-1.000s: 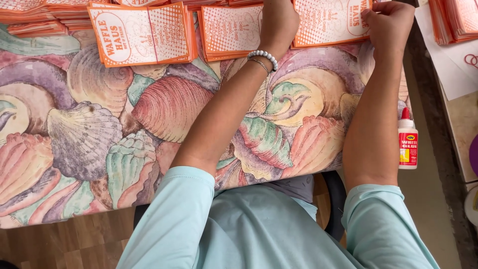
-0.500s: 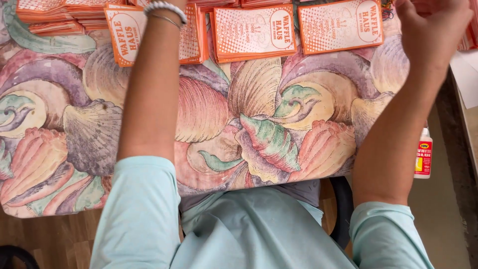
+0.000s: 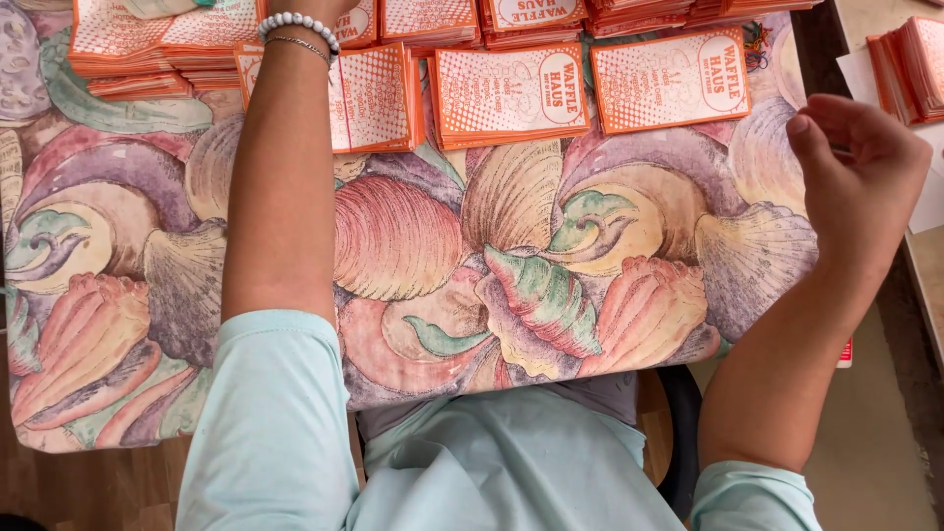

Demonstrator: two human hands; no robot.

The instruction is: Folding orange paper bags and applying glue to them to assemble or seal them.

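Flat orange-and-white paper sleeves lie in stacks along the far side of the table. One stack [image 3: 509, 93] is in the middle and another [image 3: 671, 81] is to its right. My left hand [image 3: 323, 8] reaches over the stack [image 3: 379, 98] at the far left-centre. Only its heel shows at the top edge, with bead bracelets on the wrist, so its fingers are hidden. My right hand [image 3: 857, 182] hovers above the table's right edge with the fingers loosely curled and nothing in it. It touches no stack.
A cloth printed with seashells [image 3: 442, 256] covers the table. More orange stacks [image 3: 133, 49] sit at the far left, and another pile [image 3: 910, 59] lies on a side surface to the right. A small glue bottle [image 3: 844, 352] peeks out behind my right forearm.
My view has shifted, so the stacks sit lower in frame. My left arm reaches further up past the stacks. My right hand has pulled back from the far row and lowered towards the right edge.
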